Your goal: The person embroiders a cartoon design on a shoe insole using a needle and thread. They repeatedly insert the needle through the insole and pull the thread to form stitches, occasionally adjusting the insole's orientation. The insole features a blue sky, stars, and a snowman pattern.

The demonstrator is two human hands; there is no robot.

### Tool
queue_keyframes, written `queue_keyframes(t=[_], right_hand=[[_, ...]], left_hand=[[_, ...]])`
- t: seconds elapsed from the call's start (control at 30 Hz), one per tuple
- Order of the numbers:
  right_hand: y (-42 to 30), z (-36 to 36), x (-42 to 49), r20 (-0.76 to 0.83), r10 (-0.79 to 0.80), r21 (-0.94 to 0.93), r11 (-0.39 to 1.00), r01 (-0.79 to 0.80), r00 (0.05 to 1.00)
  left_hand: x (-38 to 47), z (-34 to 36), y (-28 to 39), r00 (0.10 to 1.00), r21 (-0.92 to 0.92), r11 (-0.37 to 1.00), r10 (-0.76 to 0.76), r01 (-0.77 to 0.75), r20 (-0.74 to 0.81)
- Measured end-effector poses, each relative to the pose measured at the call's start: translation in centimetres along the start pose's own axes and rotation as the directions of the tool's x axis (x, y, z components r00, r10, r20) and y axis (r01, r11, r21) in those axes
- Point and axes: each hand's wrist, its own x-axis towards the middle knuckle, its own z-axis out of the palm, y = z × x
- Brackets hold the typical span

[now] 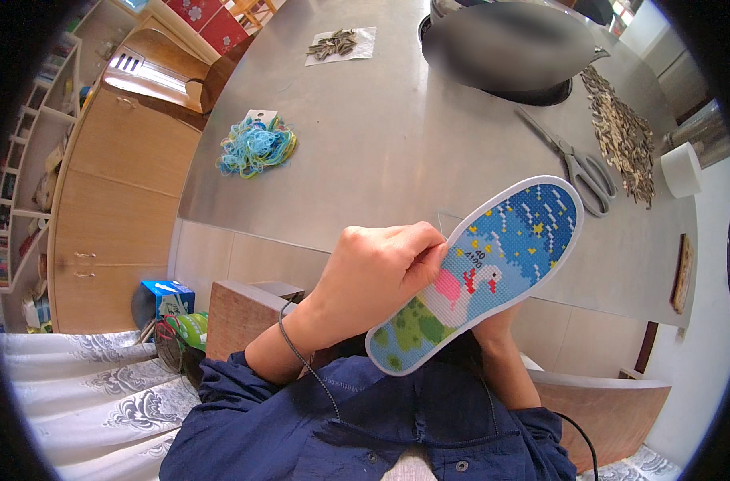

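A cross-stitch shoe insole (515,246) with a white border is tilted in front of my chest. Its picture shows a white and pink swan, green patches and a blue sky with yellow stars; small printed writing marks the middle. My left hand (389,264) has its thumb and forefinger pinched together at the insole's left edge. A thin pale thread (442,219) loops up beside those fingertips; whether a needle is between them is hidden. My right hand (494,324) is behind the insole, with only its wrist side showing and the fingers out of sight.
Grey-handled scissors (572,162) lie partly open on the metal tabletop (365,156), beside a long pile of sunflower seeds (620,135). At the left is a tangle of blue and yellow thread (258,145). Seeds (335,45) sit on white paper; a white roll (681,170) stands right.
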Motion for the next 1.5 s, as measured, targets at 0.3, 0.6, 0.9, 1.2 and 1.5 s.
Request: queue_keyframes(t=[0.3,0.6,0.9,1.2,1.5], right_hand=[[0.0,0.0,-0.2,0.027,-0.055,-0.112,0.992,0.057,0.998],[0.2,0.0,-0.3,-0.024,0.058,-0.030,0.998,-0.058,0.998],[1.4,0.7,-0.8,-0.100,0.209,0.501,0.856,-0.132,0.973],[-2.1,0.8,2.6,-0.572,-0.159,0.149,0.944,0.293,0.805],[-3.6,2.8,4.6,0.127,-0.541,-0.526,0.673,0.519,0.831]], left_hand=[[0.2,0.1,-0.1,0.995,0.164,0.982,0.097,-0.094,-0.012],[-0.8,0.4,0.5,0.988,-0.212,0.965,-0.154,0.152,0.008],[-1.4,1.7,-0.4,0.912,-0.723,0.563,-0.317,0.401,0.259],[-1.8,1.7,-1.1,0.920,-0.560,0.770,-0.391,0.305,-0.038],[-1.7,2.4,-1.3,0.932,-0.399,0.871,-0.350,0.288,-0.092]])
